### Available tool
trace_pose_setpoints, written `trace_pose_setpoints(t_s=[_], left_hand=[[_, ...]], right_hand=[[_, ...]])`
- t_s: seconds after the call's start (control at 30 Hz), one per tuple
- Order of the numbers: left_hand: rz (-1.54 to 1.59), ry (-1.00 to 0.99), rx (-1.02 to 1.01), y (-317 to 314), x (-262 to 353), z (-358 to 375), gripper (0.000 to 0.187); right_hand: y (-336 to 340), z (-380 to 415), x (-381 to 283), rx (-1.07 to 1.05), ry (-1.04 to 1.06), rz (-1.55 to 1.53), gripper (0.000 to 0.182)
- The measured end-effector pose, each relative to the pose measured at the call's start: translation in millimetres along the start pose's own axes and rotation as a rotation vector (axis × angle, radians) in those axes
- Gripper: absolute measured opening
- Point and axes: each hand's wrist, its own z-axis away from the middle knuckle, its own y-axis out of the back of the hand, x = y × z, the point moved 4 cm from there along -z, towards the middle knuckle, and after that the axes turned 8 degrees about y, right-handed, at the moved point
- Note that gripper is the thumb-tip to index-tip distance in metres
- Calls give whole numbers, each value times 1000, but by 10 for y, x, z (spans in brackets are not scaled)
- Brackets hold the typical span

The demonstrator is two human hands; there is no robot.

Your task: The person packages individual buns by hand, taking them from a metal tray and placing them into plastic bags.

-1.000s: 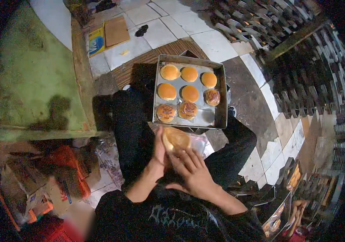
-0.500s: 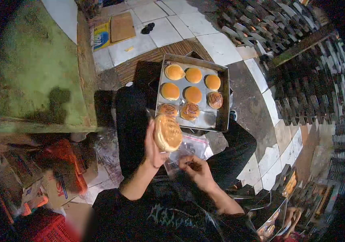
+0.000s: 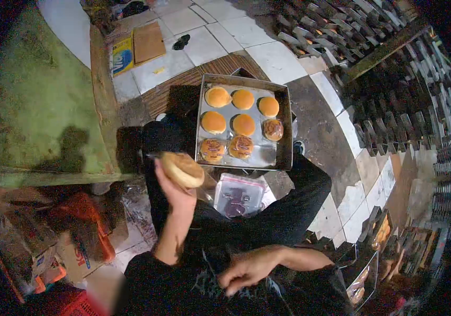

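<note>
At the centre left of the frame the left hand point(image 3: 175, 192) grips a round golden-brown bun point(image 3: 182, 169), apparently in a clear wrapper, raised beside the square metal baking tray point(image 3: 287, 126). The right hand point(image 3: 246, 272) hangs low at the bottom centre, fingers loosely curled, holding nothing. On the tray, three buns look wrapped and five bare. A stack of clear plastic bags point(image 3: 239, 194) lies on the lap below the tray.
</note>
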Motion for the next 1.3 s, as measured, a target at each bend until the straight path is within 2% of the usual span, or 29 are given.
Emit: trace_pose_setpoints(t_s=[0.03, 0.07, 0.1, 0.13, 0.17, 0.2, 0.23, 0.27, 0.3, 0.33, 0.4, 0.43, 0.47, 0.5, 0.57, 0.63, 0.67, 0.73, 0.8, 0.87, 0.9, 0.93, 1.0, 1.03, 1.07, 1.13, 1.17, 1.23, 1.3], left_hand=[[-59, 81, 107, -184, 50, 159, 56], [-58, 92, 113, -214, -12, 243, 56], [14, 215, -66, -323, -125, 296, 60], [85, 340, -244, -421, -229, 392, 65], [71, 522, -226, -398, -372, 625, 69], [56, 707, -205, -317, -502, 869, 73], [53, 714, -203, -175, -538, 945, 73], [-198, 760, -132, 48, -561, 972, 72], [-451, 793, -62, 173, -510, 959, 71], [-564, 613, -16, 214, -350, 882, 61], [-464, 405, 2, 358, -102, 777, 44], [-570, 247, -58, 380, -40, 819, 36], [-670, 88, -116, 401, 12, 886, 28], [-774, -46, -18, 399, 85, 943, 21], [-896, -108, 46, 326, 235, 962, 20], [-1067, -320, 123, 265, 299, 966, 20], [-1072, -311, 117, 265, 297, 948, 20], [-1456, -356, 111, 226, 309, 884, 21], [-1453, -418, 78, 190, 344, 765, 19], [-1365, -395, 4, 148, 384, 705, 18], [-1350, -436, -33, 18, 397, 733, 18], [-1351, -440, -36, 13, 394, 707, 18], [-1345, -492, -101, 41, 366, 675, 20], [-1346, -491, -99, 65, 344, 680, 20], [-1324, -464, -64, 106, 315, 696, 21], [-1301, -441, -21, 188, 293, 661, 23], [-1253, -465, 56, 261, 309, 626, 23], [-1062, -440, 166, 361, 365, 598, 23], [-1078, -512, 168, 378, 380, 566, 22]], right_hand=[[26, 74, -38, 120, -58, 55, 15], [319, 207, -64, 551, -264, 327, 17], [551, 360, -69, 820, -261, 664, 49], [710, 454, -162, 1000, -109, 878, 91], [832, 477, -162, 1028, -66, 863, 115], [878, 552, -23, 1083, 46, 772, 113], [906, 555, -55, 1303, 137, 491, 106], [929, 533, -92, 1501, 232, 192, 99], [970, 547, -137, 1521, 121, 283, 92], [963, 555, -49, 1524, 125, 281, 92], [893, 433, 435, 1243, 121, -153, 84], [835, 361, 622, 1224, 47, -127, 74], [759, 227, 739, 1261, -15, -199, 61], [691, 164, 961, 1370, -47, -141, 49], [646, 122, 1245, 1465, -76, -84, 39], [566, 91, 1455, 1486, -96, -622, 19], [536, 62, 1413, 1497, -97, -624, 19], [541, 14, 1218, 1510, -216, -263, 31], [603, 25, 1163, 1448, -161, -301, 31], [628, -28, 1124, 1222, -269, -759, 35], [667, -57, 666, 1199, -367, -847, 40], [687, -35, 697, 1199, -362, -845, 40], [723, -70, 739, 1133, -148, -921, 34], [725, -91, 758, 1175, -108, -965, 22], [706, -113, 824, 1174, -110, -969, 22], [779, -16, 928, 1516, 35, -615, 15], [813, 31, 816, 1679, 88, -227, 15], [836, -34, 683, 1688, 52, -89, 17], [842, -109, 674, 1664, 4, 81, 22]])
